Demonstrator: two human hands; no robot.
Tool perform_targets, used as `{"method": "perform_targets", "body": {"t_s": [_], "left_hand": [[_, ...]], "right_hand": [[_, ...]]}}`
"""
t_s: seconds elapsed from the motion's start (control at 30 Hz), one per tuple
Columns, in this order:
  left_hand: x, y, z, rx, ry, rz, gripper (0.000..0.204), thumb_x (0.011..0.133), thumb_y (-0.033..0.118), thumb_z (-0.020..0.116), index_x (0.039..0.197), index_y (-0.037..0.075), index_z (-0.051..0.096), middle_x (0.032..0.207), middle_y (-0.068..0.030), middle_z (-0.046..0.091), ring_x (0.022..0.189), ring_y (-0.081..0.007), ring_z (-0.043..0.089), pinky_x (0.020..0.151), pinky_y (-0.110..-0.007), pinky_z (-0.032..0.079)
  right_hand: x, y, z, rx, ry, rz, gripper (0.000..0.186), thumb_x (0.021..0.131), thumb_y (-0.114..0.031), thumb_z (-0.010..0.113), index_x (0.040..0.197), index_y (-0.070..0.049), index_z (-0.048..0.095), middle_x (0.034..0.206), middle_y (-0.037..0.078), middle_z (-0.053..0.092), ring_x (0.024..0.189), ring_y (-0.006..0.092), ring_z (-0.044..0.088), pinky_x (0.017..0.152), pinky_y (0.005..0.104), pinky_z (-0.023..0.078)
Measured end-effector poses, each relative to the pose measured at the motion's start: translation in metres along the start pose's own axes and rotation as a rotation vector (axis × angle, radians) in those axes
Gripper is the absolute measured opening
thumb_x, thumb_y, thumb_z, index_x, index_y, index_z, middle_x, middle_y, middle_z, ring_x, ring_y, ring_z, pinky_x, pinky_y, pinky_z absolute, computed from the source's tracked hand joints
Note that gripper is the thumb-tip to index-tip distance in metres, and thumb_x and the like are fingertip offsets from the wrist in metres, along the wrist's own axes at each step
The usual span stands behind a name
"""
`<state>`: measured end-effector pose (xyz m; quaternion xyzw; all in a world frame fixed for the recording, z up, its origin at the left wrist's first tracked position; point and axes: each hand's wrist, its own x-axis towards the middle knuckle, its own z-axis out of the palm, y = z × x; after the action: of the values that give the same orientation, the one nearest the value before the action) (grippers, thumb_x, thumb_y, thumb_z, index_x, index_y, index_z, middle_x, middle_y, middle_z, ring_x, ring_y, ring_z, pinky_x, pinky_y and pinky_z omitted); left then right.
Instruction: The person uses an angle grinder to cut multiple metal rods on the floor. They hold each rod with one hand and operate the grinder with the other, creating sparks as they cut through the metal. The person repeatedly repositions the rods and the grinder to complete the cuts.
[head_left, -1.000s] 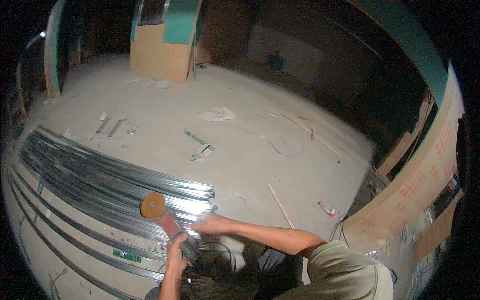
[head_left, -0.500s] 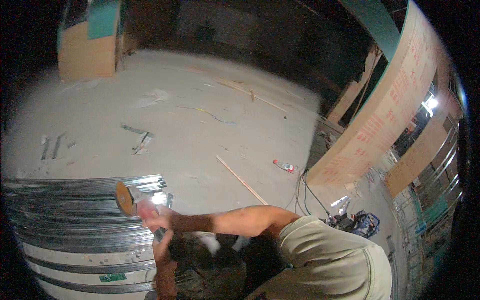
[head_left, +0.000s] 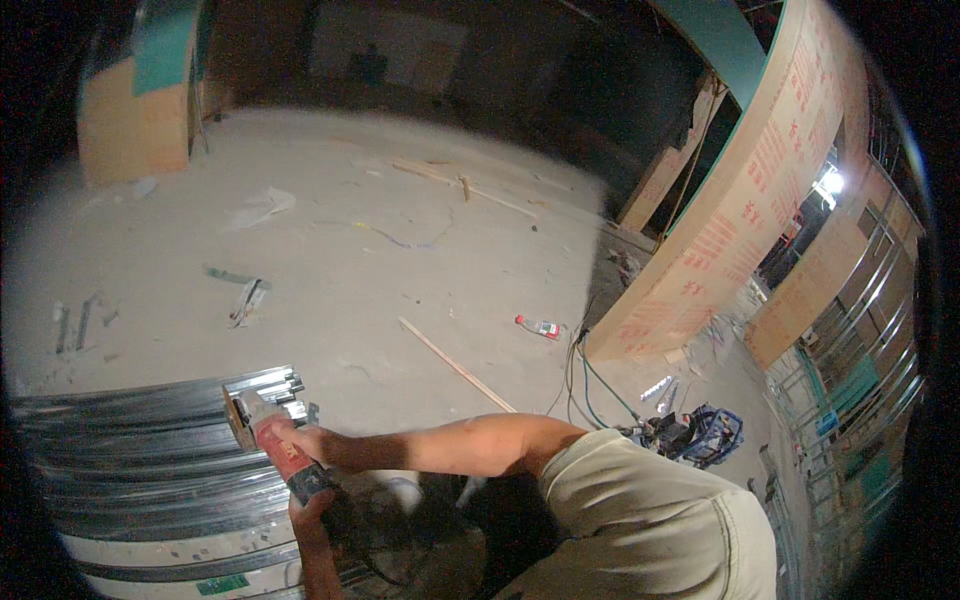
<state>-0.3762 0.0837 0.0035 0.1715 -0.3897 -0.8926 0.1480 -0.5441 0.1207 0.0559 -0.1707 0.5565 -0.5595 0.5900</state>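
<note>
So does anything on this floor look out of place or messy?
Yes. A plastic bottle lies on its side on the bare concrete floor, a loose wooden strip lies nearby, and cables trail across it. The metal studs are stacked neatly.

Your metal studs [head_left: 150, 460] block low left; bare floor [head_left: 330, 300] past them is open, wood strip [head_left: 455, 365] right.

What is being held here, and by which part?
A red angle grinder: the right hand grips its body near the disc, the left hand its rear end.
</note>
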Motion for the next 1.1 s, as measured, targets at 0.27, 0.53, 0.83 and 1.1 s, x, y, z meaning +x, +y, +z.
{"method": "perform_targets", "body": {"t_s": [0.27,0.53,0.83,1.1], "left_hand": [[0.003,0.015,0.015,-0.036,0.099,-0.21,0.04,0.081,0.014,0.078,0.114,0.003,0.061,0.096,-0.0119,0.07,0.074,-0.0231,0.07,0.066,-0.037,0.06],[-0.008,0.038,0.05,-0.038,0.061,-0.176,0.038,0.081,0.015,0.079,0.112,0.003,0.061,0.089,-0.0102,0.07,0.072,-0.0226,0.07,0.063,-0.035,0.059],[-0.015,0.046,0.035,0.129,0.055,-0.043,0.04,0.081,0.023,0.079,0.111,0.002,0.062,0.09,-0.0057,0.068,0.079,-0.0163,0.065,0.069,-0.032,0.053],[-0.008,0.073,-0.011,-0.224,0.148,-0.009,0.024,0.098,0.026,0.058,0.108,0.007,0.068,0.104,-0.0087,0.069,0.096,-0.0225,0.065,0.089,-0.036,0.054]], "right_hand": [[-0.018,-0.009,-0.019,-0.035,-0.011,-0.084,0.043,0.096,-0.032,0.071,0.12,0.002,0.063,0.115,0.013,0.067,0.108,0.0214,0.064,0.103,0.0346,0.05],[-0.039,-0.037,-0.008,0.018,0.004,0.053,0.054,0.103,-0.049,0.054,0.131,-0.003,0.058,0.125,0.009,0.062,0.116,0.021,0.057,0.104,0.0386,0.045],[-0.053,-0.051,0.014,-0.635,-0.013,0.077,0.053,0.105,-0.048,0.05,0.131,-0.002,0.058,0.118,0.008,0.062,0.109,0.0203,0.054,0.096,0.0354,0.045],[-0.053,-0.041,0.034,-0.938,-0.141,-0.377,0.037,0.097,-0.018,0.066,0.133,-0.009,0.059,0.12,0.011,0.067,0.112,0.0208,0.059,0.1,0.0379,0.047]]}}
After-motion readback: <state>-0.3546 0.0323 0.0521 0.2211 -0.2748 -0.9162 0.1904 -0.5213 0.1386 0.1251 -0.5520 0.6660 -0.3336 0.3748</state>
